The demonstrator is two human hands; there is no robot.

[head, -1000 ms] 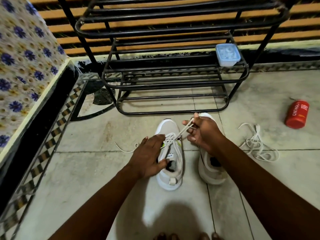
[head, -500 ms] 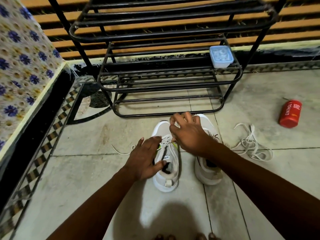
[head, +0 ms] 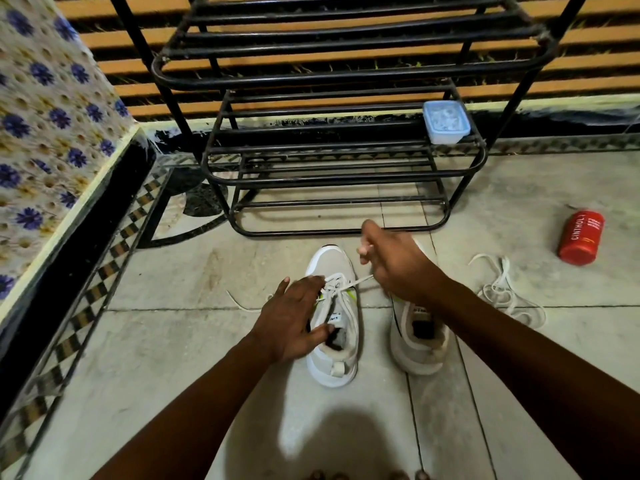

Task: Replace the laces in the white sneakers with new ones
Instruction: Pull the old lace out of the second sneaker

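Note:
Two white sneakers stand side by side on the tiled floor, toes pointing away from me. My left hand (head: 292,315) rests on the left sneaker (head: 334,341), fingers spread over its side and thumb at the opening. A white lace (head: 356,281) runs taut from that shoe's eyelets up to the right, where my right hand (head: 393,263) pinches it above the right sneaker (head: 417,344). The lace's other end trails on the floor left of the shoe. A loose white lace (head: 504,292) lies heaped to the right.
A black metal shoe rack (head: 343,168) stands just beyond the sneakers, with a pale blue lidded box (head: 446,121) on a shelf. A red can (head: 581,237) lies on the floor at the right. A floral-covered ledge (head: 52,140) borders the left side.
My right hand dropped to the left sneaker's eyelets, then pulled back up and to the right, drawing the lace taut. My left hand stayed on the shoe.

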